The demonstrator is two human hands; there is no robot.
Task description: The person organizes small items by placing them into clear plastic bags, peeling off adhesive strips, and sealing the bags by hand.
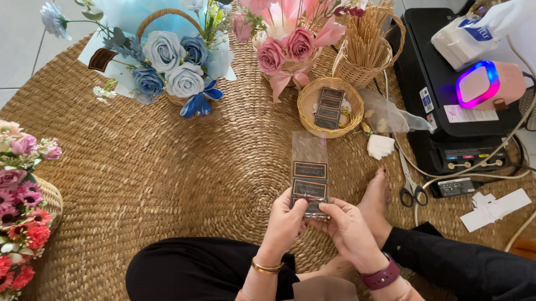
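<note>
My left hand [286,223] and my right hand [349,227] both grip the lower end of a clear plastic strip [309,173] that carries several dark rectangular labels with gold borders. The strip stands upright between my hands, above a round woven straw mat [158,170]. My bare foot [375,200] rests just right of it. A small round wicker basket [331,107] farther away holds more of the same dark labels.
A blue rose basket [172,68] and a pink rose basket [287,49] stand at the back, beside a basket of sticks [369,49]. A pink flower basket [10,199] sits at left. Scissors [410,185] and a black printer [457,98] lie at right.
</note>
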